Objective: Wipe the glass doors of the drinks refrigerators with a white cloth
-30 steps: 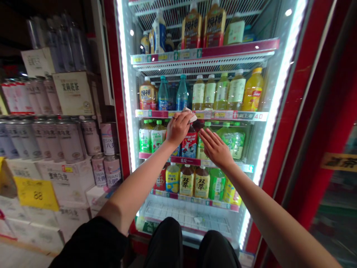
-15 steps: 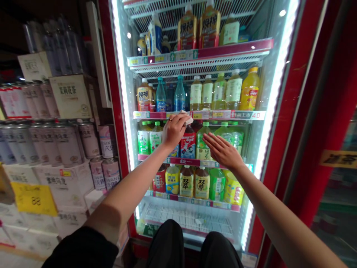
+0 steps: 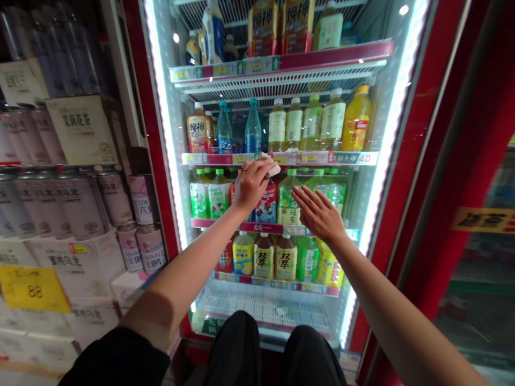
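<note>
- Brightly lit behind both hands, a red-framed drinks cooler (image 3: 406,161) is filled with shelved bottles; by stray light spots, a glass pane is suggested across its front.
- Compared with a second ago, the cooler is seen farther toward 9 o'clock, and the right hand (image 3: 322,214) has been shifted toward 3 o'clock across the bottles, so that more of a green-capped bottle (image 3: 286,203) is uncovered.
- At the same shelf label strip (image 3: 221,159), a white cloth (image 3: 275,170) has been kept; by judgement, the work is being centred on that stretch.
- By the left hand (image 3: 250,185), the cloth is pinched under curled fingers, its loose part left showing toward 1 o'clock (a ring is worn on that hand).
- Nothing is seen to be held by the right hand, at 4 o'clock from the left; its fingers are straight and laid together, and whether the pane is touched cannot be told.
- Toward 9 o'clock, tall cans (image 3: 76,206) are stacked among cartons (image 3: 82,128); at 8 o'clock, a yellow price sign (image 3: 34,289) is displayed.
- At 6 o'clock, dark-clothed knees (image 3: 237,348) are seen below the lowest rack (image 3: 241,306).
</note>
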Tool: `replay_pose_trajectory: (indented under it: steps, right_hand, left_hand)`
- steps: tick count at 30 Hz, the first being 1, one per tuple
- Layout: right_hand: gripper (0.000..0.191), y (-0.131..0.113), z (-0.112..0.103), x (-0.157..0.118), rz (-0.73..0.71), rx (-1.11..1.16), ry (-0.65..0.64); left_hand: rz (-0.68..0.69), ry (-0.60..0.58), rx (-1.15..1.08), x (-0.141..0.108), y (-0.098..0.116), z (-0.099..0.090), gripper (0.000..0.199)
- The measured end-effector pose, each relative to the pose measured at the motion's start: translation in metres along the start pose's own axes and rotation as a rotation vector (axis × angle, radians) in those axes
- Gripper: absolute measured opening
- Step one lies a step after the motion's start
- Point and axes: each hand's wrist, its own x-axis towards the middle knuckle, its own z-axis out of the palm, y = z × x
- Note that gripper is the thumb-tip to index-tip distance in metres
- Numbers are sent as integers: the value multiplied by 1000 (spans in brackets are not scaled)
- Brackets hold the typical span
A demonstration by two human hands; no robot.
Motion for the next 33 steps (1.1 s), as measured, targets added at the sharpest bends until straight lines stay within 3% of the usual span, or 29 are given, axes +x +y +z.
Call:
replay_pose_trajectory:
  steps: [4,9,12,16,20,23,26,29,33]
  right_hand:
    - [89,-2,1,-1,36,4,-14]
    - [87,-4,2,-3,59,4,-35]
    - [87,-4,2,-3,65,-5,-40]
    - [86,-5,3,-4,68,-29,-23]
    - [85,-6,3,-5,66,-23,-17]
    - [84,-6,3,-5,66,-27,-18]
    - [84,-6,2,-4,57,-45,-13]
    - [85,-7,2,-4,53,-61,-11]
    - [85,-7,3,-4,60,-41,-8]
  left_hand:
    - [-98,81,35,16,10,17,39]
    - [102,-93,10,0,19,15,42]
    - [134,-110,13,-9,10,3,45]
    - [10,-39,12,2,4,2,41]
    - [-104,-2,5,15,23,19,40]
    - [-2,-92,3,10,38,24,36]
    - [106,-137,13,3,35,19,37]
    - [135,-120,6,7,23,15,42]
    - [21,-9,21,24,23,24,42]
